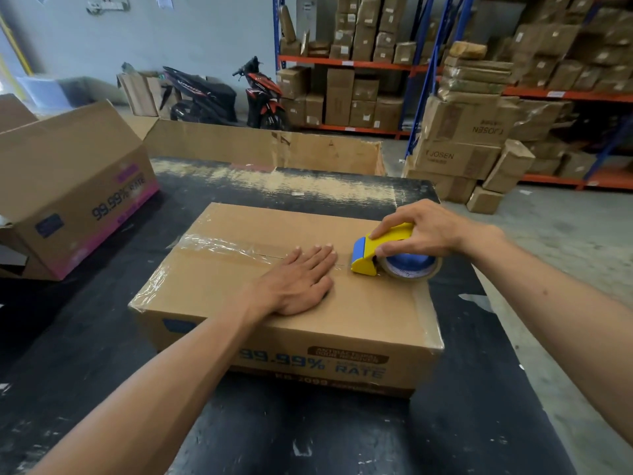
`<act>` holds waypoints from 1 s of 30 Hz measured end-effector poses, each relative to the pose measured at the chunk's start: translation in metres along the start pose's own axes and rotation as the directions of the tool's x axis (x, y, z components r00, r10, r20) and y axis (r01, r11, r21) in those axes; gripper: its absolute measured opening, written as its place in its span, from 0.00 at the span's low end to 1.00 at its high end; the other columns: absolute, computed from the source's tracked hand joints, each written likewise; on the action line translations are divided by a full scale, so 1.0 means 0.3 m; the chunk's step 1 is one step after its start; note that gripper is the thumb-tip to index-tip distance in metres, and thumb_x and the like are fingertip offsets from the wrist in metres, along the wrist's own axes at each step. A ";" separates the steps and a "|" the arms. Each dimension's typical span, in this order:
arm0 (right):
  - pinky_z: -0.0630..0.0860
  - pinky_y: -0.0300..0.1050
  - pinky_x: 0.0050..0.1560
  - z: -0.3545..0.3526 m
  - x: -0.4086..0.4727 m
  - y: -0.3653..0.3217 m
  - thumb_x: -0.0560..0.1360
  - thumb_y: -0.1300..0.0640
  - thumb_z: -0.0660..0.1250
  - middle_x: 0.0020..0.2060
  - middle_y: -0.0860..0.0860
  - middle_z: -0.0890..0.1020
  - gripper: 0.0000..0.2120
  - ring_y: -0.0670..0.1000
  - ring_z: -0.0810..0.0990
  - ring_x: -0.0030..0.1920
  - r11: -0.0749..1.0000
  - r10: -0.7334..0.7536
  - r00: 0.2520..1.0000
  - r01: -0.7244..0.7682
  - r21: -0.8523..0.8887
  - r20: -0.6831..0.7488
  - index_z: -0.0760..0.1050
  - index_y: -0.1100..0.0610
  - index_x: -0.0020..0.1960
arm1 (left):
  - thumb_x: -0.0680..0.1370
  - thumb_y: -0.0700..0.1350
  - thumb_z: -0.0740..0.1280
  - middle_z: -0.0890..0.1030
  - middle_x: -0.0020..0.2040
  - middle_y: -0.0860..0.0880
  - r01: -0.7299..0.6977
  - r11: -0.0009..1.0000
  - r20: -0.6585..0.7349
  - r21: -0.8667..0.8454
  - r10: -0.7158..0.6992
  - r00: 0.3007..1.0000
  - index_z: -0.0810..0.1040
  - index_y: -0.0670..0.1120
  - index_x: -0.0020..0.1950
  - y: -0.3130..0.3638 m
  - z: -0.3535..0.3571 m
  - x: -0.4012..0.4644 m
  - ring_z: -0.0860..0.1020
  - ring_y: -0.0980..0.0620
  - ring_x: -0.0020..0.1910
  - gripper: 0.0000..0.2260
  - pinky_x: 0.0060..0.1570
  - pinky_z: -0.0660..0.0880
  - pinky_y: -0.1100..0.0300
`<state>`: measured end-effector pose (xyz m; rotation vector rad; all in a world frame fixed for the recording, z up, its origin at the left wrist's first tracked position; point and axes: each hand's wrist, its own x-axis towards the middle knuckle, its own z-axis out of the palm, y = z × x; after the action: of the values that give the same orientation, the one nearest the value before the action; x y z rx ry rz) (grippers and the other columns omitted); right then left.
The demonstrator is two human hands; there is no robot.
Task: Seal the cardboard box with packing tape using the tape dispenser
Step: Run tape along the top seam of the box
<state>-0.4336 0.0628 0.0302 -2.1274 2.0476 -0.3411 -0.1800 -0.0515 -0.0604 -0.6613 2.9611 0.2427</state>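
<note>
Box [359, 310] closed, flaps down, sitting mid-table [308, 440] on the black worn top, printed side facing camera. Clear tape [219, 246] already over the left half of the centre seam, wrinkled, running down over the left edge. Right part of the seam bare up to the dispenser.

Dispenser [368, 257] yellow with blue front plate, resting on the box top at the seam's right end, near the right edge. Tape roll [409, 267] behind it, blue core, lying on the box.

Right hand [424, 234] clamped on the dispenser from above, index finger along the top, thumb on the near side.

Left hand [301, 281] flat, fingers straight and together, palm pressed on the box top, fingertips at the seam just left of the dispenser, not touching it.

Open box [68, 186] on the table's left, tipped on its side. Large carton [267, 149] behind the table's far edge. Scooters [233, 94] by the back wall. Racks [359, 66] of cartons at right, more stacked on the floor.
</note>
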 end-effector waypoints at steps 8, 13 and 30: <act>0.76 0.49 0.53 -0.029 -0.060 -0.009 0.66 0.30 0.72 0.52 0.37 0.78 0.19 0.46 0.77 0.53 0.991 0.064 0.998 -0.063 0.114 -0.004 0.82 0.33 0.55 | 0.85 0.54 0.43 0.40 0.81 0.52 -0.010 1.000 0.002 -0.003 0.010 1.000 0.42 0.49 0.82 0.001 -0.009 -0.014 0.40 0.57 0.79 0.26 0.78 0.38 0.53; 0.75 0.48 0.53 -0.089 -0.186 0.095 0.64 0.28 0.72 0.52 0.38 0.80 0.19 0.45 0.77 0.52 0.986 0.131 0.991 -0.129 0.105 -0.008 0.82 0.33 0.52 | 0.85 0.55 0.43 0.39 0.81 0.53 -0.015 1.000 0.019 -0.011 0.015 1.000 0.41 0.50 0.81 -0.007 -0.010 -0.017 0.39 0.58 0.79 0.26 0.78 0.38 0.53; 0.74 0.47 0.50 -0.074 -0.272 0.166 0.63 0.24 0.66 0.50 0.45 0.81 0.26 0.48 0.78 0.50 0.991 0.133 0.991 -0.132 0.036 -0.031 0.82 0.35 0.55 | 0.85 0.55 0.42 0.41 0.82 0.52 -0.137 0.991 -0.045 -0.013 0.136 0.990 0.41 0.49 0.82 0.270 0.012 0.169 0.41 0.57 0.80 0.26 0.78 0.39 0.52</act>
<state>-0.4900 0.1428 0.0337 -1.9672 2.1720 -0.3924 -0.2602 0.0006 -0.0598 -0.4722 3.0535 0.2668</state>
